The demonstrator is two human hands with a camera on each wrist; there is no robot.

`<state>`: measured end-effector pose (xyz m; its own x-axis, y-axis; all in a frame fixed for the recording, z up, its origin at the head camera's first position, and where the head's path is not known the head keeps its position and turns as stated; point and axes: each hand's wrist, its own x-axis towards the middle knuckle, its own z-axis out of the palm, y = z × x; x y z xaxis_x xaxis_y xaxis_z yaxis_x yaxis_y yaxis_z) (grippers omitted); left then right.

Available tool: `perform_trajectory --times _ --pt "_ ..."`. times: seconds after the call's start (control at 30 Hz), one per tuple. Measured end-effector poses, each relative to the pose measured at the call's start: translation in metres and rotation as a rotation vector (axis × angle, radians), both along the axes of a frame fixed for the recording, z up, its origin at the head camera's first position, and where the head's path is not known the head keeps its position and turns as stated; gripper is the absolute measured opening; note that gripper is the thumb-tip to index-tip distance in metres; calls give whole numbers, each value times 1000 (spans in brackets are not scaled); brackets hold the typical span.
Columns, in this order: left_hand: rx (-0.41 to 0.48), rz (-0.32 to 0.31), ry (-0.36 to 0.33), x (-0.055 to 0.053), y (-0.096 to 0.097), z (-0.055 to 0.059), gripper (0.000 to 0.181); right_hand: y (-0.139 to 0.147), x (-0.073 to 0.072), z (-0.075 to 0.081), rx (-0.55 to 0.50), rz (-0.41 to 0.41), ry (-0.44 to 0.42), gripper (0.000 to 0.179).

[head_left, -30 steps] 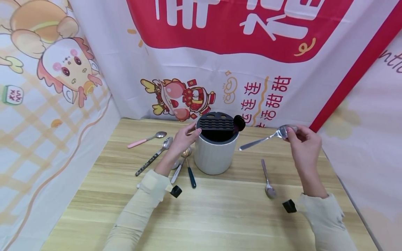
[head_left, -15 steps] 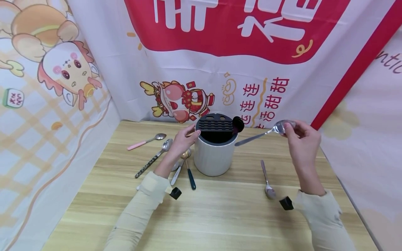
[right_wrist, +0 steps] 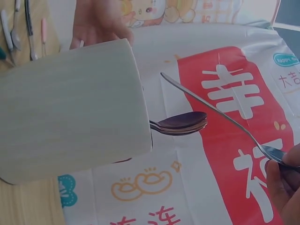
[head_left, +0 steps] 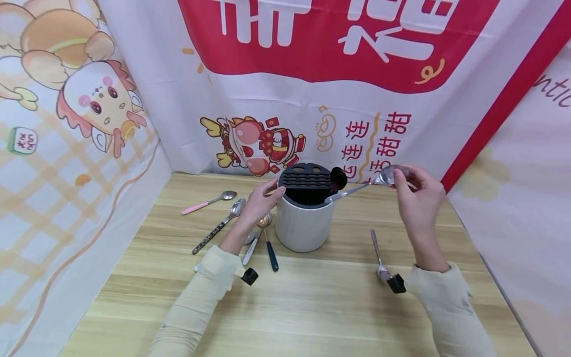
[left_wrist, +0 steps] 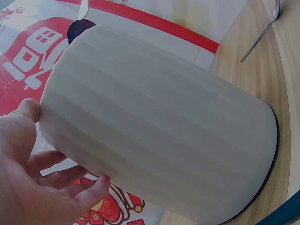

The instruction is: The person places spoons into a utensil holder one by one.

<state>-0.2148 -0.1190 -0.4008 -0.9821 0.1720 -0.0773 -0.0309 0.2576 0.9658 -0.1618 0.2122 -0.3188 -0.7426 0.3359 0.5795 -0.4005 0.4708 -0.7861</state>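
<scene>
My left hand (head_left: pixel 258 203) steadies a white ribbed utensil holder (head_left: pixel 303 230), its thumb at the dark rim and its fingers against the side. In the left wrist view, thumb and fingers hold the holder's upper end. My right hand (head_left: pixel 419 198) pinches a silver spoon (head_left: pixel 386 175) by its bowl. The spoon's handle slants down to the left, its tip over the right part of the holder's rim. Several nested dark spoons (right_wrist: pixel 183 123) stand in the holder, bowls up, beside a black slotted insert (head_left: pixel 305 176).
Left of the holder lie a pink-handled spoon (head_left: pixel 205 203), a spoon with a patterned dark handle (head_left: pixel 214 232) and a green-handled spoon (head_left: pixel 271 253). Another silver spoon (head_left: pixel 376 248) lies on the wooden table (head_left: pixel 312 307) to the right, partly behind my wrist camera. Printed cloth hangs behind.
My right hand has moved left with the spoon, bringing the handle tip from beside the holder to over its rim. The left hand stays at the holder.
</scene>
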Motion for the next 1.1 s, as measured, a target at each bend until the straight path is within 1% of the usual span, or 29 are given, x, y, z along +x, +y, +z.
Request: perform_trajectory --times 0.27,0.47,0.5,0.63,0.7,0.73,0.77,0.93,1.1 --pt "-3 4 2 1 0 1 67 -9 -5 1 13 -11 47 21" --pt "2 -3 -7 0 -1 1 70 -20 -8 2 78 10 151 18" --pt "1 -7 -17 2 0 6 69 -22 -8 2 88 16 169 17" --pt "2 -8 -17 3 -1 7 68 -30 -11 2 121 29 230 14" --pt "-1 -5 -13 3 -1 6 67 -32 -13 1 141 38 255 13" --pt "2 -2 -3 0 -2 2 68 -33 -14 0 149 41 268 13" --pt "1 -1 -2 0 -2 1 68 -34 -15 -1 156 43 277 13" --pt "-11 -4 4 1 -2 1 68 -41 -18 -6 210 50 315 13" --pt "-13 -11 2 1 -2 1 70 -50 -21 -10 262 77 339 11"
